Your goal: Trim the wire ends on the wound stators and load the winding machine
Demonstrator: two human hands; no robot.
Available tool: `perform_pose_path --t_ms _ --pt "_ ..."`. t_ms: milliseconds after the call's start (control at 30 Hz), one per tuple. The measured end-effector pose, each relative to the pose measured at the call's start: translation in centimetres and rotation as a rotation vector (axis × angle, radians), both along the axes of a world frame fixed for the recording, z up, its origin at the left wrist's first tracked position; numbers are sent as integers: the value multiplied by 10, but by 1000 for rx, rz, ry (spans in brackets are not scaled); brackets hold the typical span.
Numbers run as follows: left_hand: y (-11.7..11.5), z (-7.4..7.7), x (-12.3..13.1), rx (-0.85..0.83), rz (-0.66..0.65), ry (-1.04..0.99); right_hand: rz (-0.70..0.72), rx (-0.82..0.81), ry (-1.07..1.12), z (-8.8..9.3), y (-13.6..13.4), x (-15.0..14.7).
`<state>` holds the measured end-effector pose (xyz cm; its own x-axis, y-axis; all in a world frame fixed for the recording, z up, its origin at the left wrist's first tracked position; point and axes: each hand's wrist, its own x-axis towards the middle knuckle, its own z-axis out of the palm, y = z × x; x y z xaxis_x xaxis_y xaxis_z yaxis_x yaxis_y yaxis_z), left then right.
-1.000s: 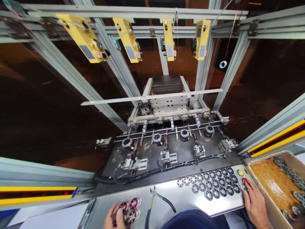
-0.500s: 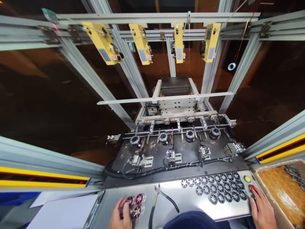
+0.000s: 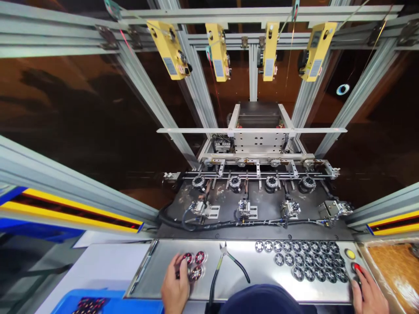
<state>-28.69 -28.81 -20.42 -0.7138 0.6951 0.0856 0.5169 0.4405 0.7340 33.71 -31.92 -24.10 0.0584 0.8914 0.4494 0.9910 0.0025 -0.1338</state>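
My left hand (image 3: 176, 283) is at the left of the steel work surface. Its thumb and fingers are curled around a small dark round stator, mostly hidden by the hand. Beside the fingertips lie several red-and-black wound stators (image 3: 196, 273). My right hand (image 3: 371, 288) is at the far right edge, a finger on a red button (image 3: 356, 267) and the thumb held apart. A yellow button (image 3: 350, 254) sits just above it. Between the hands lie cutting pliers (image 3: 223, 250) with dark green handles, and rows of black-and-silver stators (image 3: 309, 260).
Behind the steel surface (image 3: 258, 272) stands a winding machine with several round fixtures (image 3: 235, 183). Yellow tensioners (image 3: 269, 52) hang above. Yellow-black light-curtain bars (image 3: 78, 212) flank it. A blue tray (image 3: 131, 304) holds stators at lower left; a box (image 3: 391, 266) is at right.
The view has turned left, so the scene sits further right and the blue tray appears. Both hands keep nearly the same places on the surface.
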Motion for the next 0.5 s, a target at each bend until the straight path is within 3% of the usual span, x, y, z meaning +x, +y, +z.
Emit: perform_pose_path --t_ms 500 --pt "-2 1 0 -16 -6 25 -14 -10 -11 -1 -2 2"
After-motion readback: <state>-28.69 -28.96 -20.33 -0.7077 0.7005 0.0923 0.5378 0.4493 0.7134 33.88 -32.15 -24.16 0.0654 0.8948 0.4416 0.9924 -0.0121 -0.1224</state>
